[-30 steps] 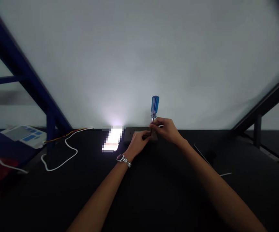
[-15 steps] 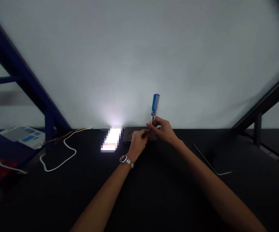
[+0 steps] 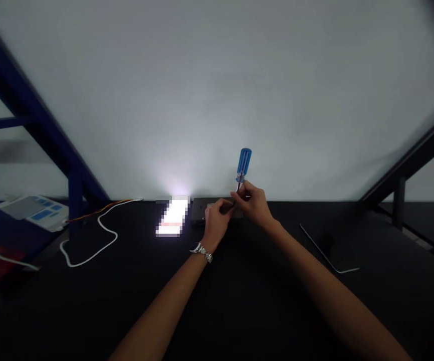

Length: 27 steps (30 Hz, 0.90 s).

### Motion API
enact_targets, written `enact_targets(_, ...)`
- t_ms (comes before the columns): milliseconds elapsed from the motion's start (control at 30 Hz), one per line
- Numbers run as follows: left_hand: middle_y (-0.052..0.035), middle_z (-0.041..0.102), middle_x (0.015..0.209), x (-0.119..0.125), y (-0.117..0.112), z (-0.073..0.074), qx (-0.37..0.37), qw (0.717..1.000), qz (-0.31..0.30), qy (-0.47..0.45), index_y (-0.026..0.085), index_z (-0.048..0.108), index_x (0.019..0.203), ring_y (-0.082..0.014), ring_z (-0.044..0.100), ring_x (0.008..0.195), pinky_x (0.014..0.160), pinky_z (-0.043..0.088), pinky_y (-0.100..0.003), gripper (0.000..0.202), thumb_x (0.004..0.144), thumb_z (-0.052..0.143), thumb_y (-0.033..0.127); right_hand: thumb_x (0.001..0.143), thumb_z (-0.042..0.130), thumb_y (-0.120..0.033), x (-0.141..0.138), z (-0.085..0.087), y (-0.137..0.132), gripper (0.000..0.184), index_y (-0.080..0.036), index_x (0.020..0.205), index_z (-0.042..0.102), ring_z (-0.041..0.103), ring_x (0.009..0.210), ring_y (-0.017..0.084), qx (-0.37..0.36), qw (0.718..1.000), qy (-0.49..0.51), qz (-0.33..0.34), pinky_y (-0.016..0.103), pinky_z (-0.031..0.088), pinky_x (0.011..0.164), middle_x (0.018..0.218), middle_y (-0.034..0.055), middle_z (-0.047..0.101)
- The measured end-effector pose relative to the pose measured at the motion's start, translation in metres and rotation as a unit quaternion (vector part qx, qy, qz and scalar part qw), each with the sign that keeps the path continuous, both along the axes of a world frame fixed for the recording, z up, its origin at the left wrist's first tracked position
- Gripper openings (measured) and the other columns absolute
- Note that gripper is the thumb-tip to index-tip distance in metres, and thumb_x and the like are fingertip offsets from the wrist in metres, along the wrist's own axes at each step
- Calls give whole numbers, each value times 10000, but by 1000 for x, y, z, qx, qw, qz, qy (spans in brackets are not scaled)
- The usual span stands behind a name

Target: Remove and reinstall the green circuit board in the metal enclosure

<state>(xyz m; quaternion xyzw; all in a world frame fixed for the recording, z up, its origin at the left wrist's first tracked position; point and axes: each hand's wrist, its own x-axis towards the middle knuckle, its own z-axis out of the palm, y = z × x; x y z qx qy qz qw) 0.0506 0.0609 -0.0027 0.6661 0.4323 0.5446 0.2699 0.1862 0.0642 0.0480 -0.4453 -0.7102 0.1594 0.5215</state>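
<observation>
A screwdriver with a blue see-through handle (image 3: 244, 165) stands nearly upright, tilted slightly right, over a small dark flat box (image 3: 201, 210) at the far edge of the black table. My right hand (image 3: 252, 203) is closed around the screwdriver's shaft just below the handle. My left hand (image 3: 216, 220), with a metal watch at the wrist, rests on the box with its fingers curled beside the screwdriver tip; what they pinch is hidden.
A bright white card (image 3: 172, 217) lies left of the box. A white cable (image 3: 89, 246) and coloured wires loop at the left, near a blue frame post (image 3: 74, 200). A thin L-shaped metal rod (image 3: 326, 256) lies to the right. A pale wall stands behind.
The screwdriver handle has leaned slightly to the right. My left wrist has shifted a little right and turned, so the watch shows edge-on.
</observation>
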Motion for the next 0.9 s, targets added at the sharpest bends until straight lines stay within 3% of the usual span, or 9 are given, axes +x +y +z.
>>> enact_targets(133,-50,752,856,-4,1,-2,17,999,-22,39,168,725,900,-182,677,764,728,506,-288,137,858,633,260,834,621,-365,0,-1,0,257,-210,690,475,465,565,120,-9,1000,11,1,260,406,547,615,-33,504)
enact_targets(233,-50,760,903,-8,1,1,26,997,-43,61,182,736,983,-187,688,790,764,509,-300,179,886,602,251,860,602,-375,8,7,-1,192,-193,915,630,585,666,152,-54,996,-11,73,277,471,581,790,27,657)
enact_targets(333,-45,760,948,-10,-1,4,21,996,-58,68,196,733,1026,-193,696,813,780,517,-308,203,901,580,241,889,568,-349,17,17,-3,255,-190,1062,666,663,783,182,-87,987,-23,132,326,532,699,977,79,718)
enact_targets(433,-47,752,1005,-10,-2,4,14,995,-73,59,202,720,1051,-204,698,884,825,524,-321,210,901,577,236,885,574,-336,20,20,-2,237,-185,1035,679,672,745,179,-82,988,-26,132,348,534,741,937,73,731)
enact_targets(533,-64,740,1031,-7,-2,3,10,997,-78,28,183,690,1069,-208,691,927,855,528,-326,231,849,651,240,848,624,-354,16,15,0,170,-187,866,650,620,645,160,-53,993,-19,105,305,499,629,775,35,693)
enact_targets(667,-63,739,900,-2,-3,2,15,1000,-21,14,160,686,917,-195,685,837,778,524,-301,123,812,688,223,819,656,-334,4,2,3,247,-208,683,493,492,555,122,-8,999,24,27,266,406,545,613,-25,548)
enact_targets(800,-42,746,850,-2,-5,3,22,999,-1,48,173,708,884,-183,683,782,743,507,-290,93,856,620,181,812,666,-366,-3,-7,4,312,-218,663,435,446,544,115,-2,999,48,-25,261,395,544,581,-47,476)
enact_targets(900,-44,757,950,-5,-5,4,33,997,-31,66,192,723,987,-189,699,830,799,511,-302,173,884,585,181,816,661,-420,0,-3,3,249,-203,767,550,518,581,128,-33,999,37,13,271,449,577,662,-16,572)
